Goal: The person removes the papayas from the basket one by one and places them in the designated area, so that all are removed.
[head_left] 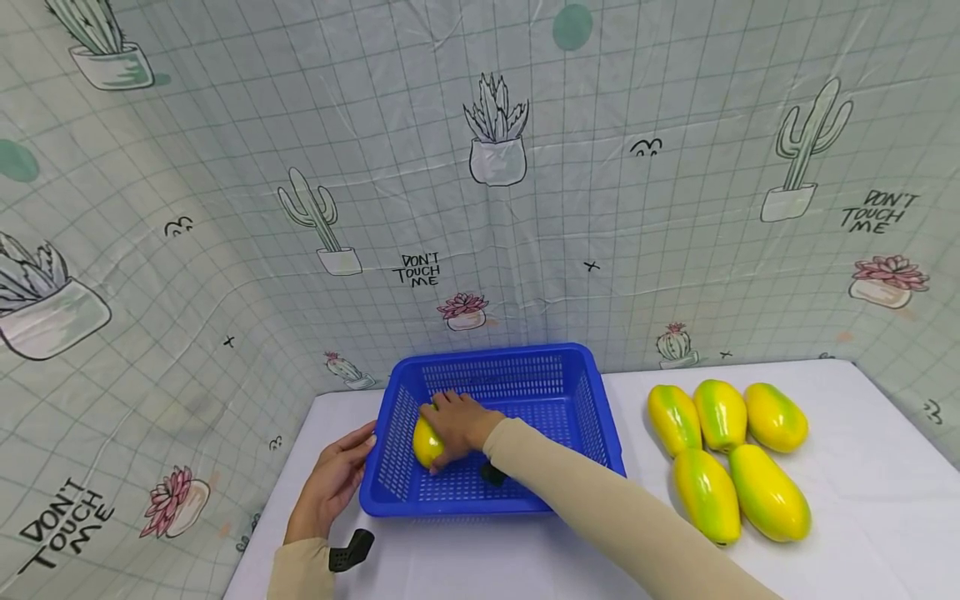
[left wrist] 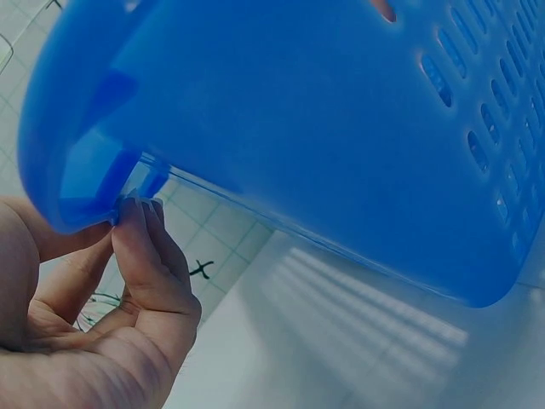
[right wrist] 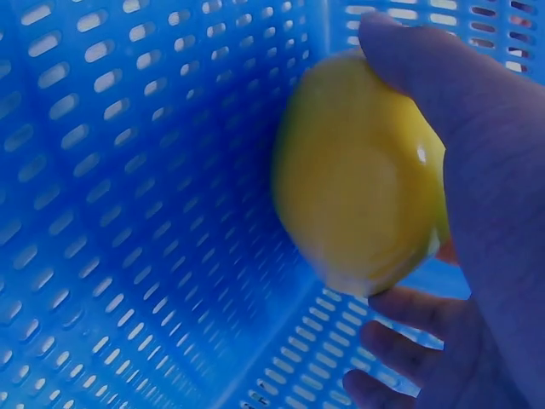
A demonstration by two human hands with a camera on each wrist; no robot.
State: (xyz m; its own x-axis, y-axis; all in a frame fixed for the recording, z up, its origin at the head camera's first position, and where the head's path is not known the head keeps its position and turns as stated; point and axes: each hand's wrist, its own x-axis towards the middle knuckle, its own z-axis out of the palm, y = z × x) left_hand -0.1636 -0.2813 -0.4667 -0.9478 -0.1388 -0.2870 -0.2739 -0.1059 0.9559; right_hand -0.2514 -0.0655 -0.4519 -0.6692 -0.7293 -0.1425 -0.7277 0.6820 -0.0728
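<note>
A blue plastic basket with slotted walls stands on the white table. My left hand is at its left side; in the left wrist view, thumb and fingers pinch the basket rim from outside. Inside the basket, near its left wall, my right hand holds a yellow-green papaya. The right wrist view shows the thumb over one side of the papaya and fingers at its lower end. Whether that fruit touches the basket floor, I cannot tell.
Several more yellow-green papayas lie grouped on the table right of the basket, among them one papaya at the near right. Behind the basket hangs a grid-patterned cloth with cactus drawings. White cloth covers the table.
</note>
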